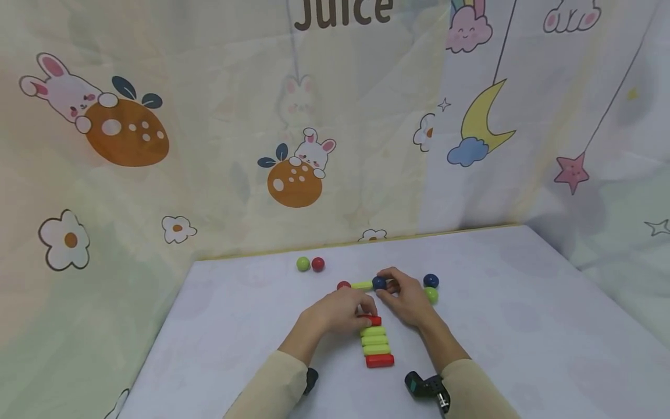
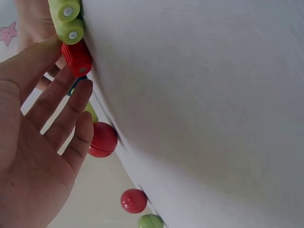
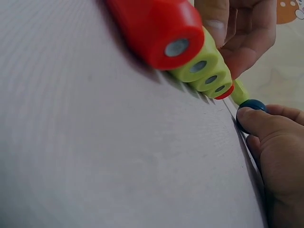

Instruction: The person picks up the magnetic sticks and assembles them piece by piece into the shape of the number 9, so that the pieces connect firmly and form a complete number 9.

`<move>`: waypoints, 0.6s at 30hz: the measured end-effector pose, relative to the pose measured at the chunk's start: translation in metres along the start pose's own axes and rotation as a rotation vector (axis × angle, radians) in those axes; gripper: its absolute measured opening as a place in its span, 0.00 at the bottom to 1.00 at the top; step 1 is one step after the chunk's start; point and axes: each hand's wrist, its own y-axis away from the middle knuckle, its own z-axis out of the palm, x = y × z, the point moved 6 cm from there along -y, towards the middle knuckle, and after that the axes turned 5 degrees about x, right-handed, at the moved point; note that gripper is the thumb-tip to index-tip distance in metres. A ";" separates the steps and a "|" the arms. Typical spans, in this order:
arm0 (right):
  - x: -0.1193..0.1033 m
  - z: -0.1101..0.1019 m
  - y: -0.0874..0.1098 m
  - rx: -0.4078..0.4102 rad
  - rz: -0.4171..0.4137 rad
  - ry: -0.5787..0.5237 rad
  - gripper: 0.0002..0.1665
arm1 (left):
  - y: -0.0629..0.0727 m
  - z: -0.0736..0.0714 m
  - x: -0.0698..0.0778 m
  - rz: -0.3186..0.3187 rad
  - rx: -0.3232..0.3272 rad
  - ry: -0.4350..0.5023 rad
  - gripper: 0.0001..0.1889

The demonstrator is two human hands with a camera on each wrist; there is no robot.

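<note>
My left hand (image 1: 335, 309) pinches the red rod (image 1: 374, 320) at the far end of a row of magnetic rods. Behind it in the row come several yellow-green rods (image 1: 374, 341), with another red rod (image 1: 380, 361) closest to me. Thumb and fingers of my right hand (image 1: 410, 299) grip a dark blue ball (image 1: 379, 283). That ball sits at the right end of a yellow-green rod (image 1: 362, 285), whose left end meets a red ball (image 1: 344, 284). In the left wrist view, the other fingers of my left hand extend near this red ball (image 2: 102, 139).
A green ball (image 1: 303, 264) and a red ball (image 1: 318, 264) stand together at the back left of the white table (image 1: 235, 331). Right of my right hand are a blue ball (image 1: 431, 280) and a green ball (image 1: 431, 295). A patterned cloth (image 1: 225, 174) hangs behind the table.
</note>
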 end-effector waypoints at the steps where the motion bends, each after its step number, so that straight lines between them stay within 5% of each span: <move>1: 0.000 0.000 0.000 0.000 -0.004 0.000 0.24 | 0.000 0.000 0.001 0.006 0.001 -0.013 0.07; 10: -0.001 0.000 0.000 0.012 -0.014 0.031 0.24 | -0.002 0.001 0.003 0.006 0.007 -0.099 0.11; 18: 0.001 0.001 -0.001 0.009 -0.003 0.041 0.24 | -0.003 0.000 -0.001 0.008 0.043 -0.052 0.09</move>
